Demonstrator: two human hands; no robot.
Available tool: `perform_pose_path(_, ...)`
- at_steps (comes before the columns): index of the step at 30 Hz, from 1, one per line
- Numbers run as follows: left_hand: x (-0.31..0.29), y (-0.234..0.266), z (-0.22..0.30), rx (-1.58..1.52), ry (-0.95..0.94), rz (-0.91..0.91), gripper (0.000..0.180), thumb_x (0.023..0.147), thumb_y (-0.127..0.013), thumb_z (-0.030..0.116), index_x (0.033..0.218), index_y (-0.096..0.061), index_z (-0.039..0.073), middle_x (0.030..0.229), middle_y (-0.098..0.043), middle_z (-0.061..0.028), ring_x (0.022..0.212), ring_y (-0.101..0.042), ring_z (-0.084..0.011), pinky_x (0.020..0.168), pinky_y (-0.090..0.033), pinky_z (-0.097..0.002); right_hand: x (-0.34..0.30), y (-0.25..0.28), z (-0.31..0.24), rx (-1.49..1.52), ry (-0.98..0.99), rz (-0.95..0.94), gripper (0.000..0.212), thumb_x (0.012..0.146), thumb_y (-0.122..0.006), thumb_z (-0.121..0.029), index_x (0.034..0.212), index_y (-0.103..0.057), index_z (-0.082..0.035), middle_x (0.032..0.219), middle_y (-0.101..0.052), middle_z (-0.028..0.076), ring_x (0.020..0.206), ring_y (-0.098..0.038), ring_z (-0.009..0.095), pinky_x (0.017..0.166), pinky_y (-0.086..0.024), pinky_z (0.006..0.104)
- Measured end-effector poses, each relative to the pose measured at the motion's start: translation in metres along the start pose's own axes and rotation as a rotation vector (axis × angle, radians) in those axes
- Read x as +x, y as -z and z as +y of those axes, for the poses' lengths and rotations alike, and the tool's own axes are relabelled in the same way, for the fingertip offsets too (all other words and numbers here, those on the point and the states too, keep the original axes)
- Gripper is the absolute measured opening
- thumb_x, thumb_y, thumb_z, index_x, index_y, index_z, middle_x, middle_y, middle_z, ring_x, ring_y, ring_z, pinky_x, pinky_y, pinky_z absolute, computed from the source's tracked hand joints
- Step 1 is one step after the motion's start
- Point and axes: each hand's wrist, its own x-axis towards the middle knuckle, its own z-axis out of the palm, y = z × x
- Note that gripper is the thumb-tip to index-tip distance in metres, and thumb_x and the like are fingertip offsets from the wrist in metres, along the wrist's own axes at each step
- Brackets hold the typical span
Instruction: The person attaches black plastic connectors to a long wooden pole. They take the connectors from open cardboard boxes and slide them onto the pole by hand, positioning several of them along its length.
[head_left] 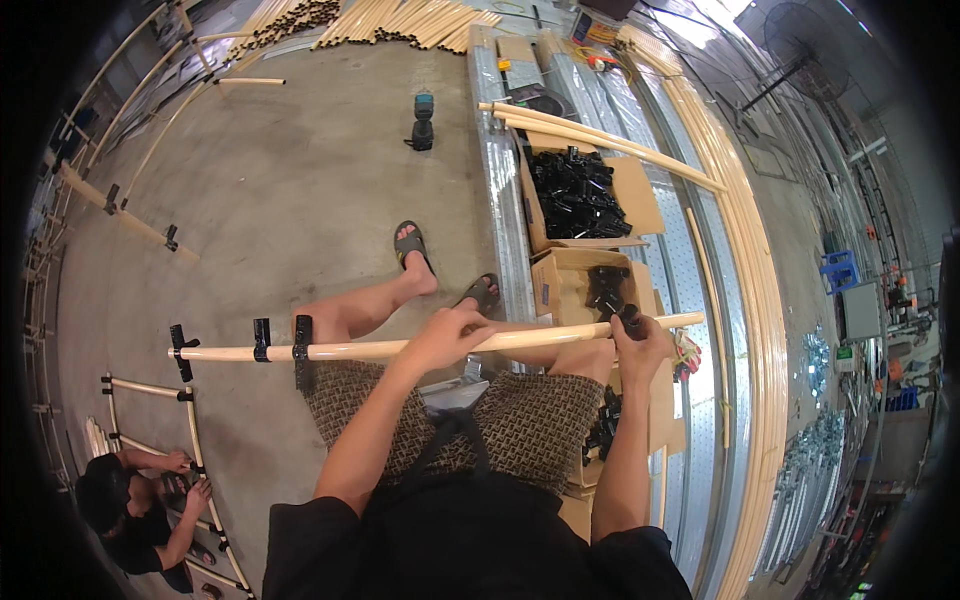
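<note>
A long cream pipe lies crosswise above my thighs. My left hand grips it near the middle, with the fingers curled over it. Close to its right end, my right hand pinches a black pipe connector against the pipe; the fingers partly hide how it sits there. Toward the left end, the pipe carries a black end connector, another connector and a third connector, spaced apart. Just beyond my right hand stands an open cardboard box with some black connectors inside.
A fuller box of black connectors stands farther off, with loose pipes across it. Metal profiles and stacked pipes run along the right. A cordless drill is on the floor. At lower left, a co-worker handles a pipe frame.
</note>
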Motion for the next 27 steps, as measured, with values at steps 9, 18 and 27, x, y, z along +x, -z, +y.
perform_pose_path(9,-0.117,0.074,-0.068,0.16,0.191,0.165,0.039,0.082,-0.08,0.03,0.109,-0.074,0.002,0.086,-0.073,-0.0176,0.081,-0.07,-0.0288,0.075,-0.052,-0.0399,0.001,-0.016,0.002,-0.045,0.009,0.002,0.035,0.076,-0.087,-0.016,0.094,-0.069,0.007,0.077,-0.07,0.009,0.069,-0.064,0.014,0.065,-0.053,0.029)
perform_pose_path(18,-0.093,0.061,-0.06,0.24,0.141,0.171,0.037,0.079,-0.079,0.032,0.112,-0.076,0.015,0.08,-0.072,-0.0135,0.076,-0.069,-0.032,0.071,-0.051,-0.0428,-0.062,-0.065,-0.122,-0.101,0.036,-0.228,0.041,0.071,-0.087,-0.024,0.095,-0.07,0.004,0.078,-0.07,0.015,0.068,-0.068,0.027,0.065,-0.054,0.0373)
perform_pose_path(27,-0.087,0.051,-0.046,0.302,0.151,0.128,0.039,0.077,-0.081,0.034,0.111,-0.076,0.016,0.087,-0.074,-0.0129,0.081,-0.07,-0.0311,0.073,-0.052,-0.0419,-0.134,-0.144,-0.153,-0.044,0.236,-0.317,0.027,0.075,-0.079,-0.022,0.088,-0.069,-0.001,0.082,-0.066,0.019,0.079,-0.065,0.038,0.07,-0.051,0.0466)
